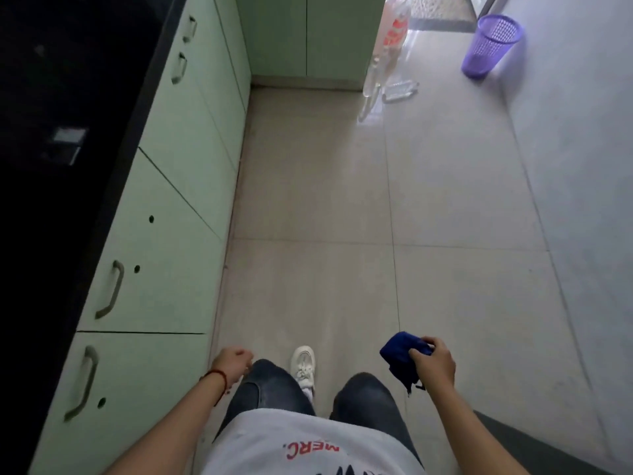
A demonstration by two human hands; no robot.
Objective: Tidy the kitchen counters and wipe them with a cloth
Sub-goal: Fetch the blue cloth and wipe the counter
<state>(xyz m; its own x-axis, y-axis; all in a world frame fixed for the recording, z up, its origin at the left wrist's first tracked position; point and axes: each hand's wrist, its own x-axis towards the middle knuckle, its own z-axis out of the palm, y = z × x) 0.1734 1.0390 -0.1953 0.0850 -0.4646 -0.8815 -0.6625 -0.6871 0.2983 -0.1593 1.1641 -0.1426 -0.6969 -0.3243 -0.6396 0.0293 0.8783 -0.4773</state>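
Observation:
My right hand (434, 363) grips a crumpled dark blue cloth (400, 354) at waist height over the tiled floor, on the right of the view. My left hand (233, 365) hangs beside my left thigh with loosely curled fingers and holds nothing; a red string is tied round its wrist. The black kitchen counter (51, 132) runs along the left side, dark and hard to read, with a small pale object (68, 137) lying on it. Both hands are well away from the counter top.
Pale green cabinet doors with handles (171, 200) stand under the counter and across the far end. A purple mesh bin (489, 46) stands by the right wall. Clear plastic bottles and a bag (394, 80) lie on the floor ahead. My white shoe (303, 366) steps forward on beige tiles.

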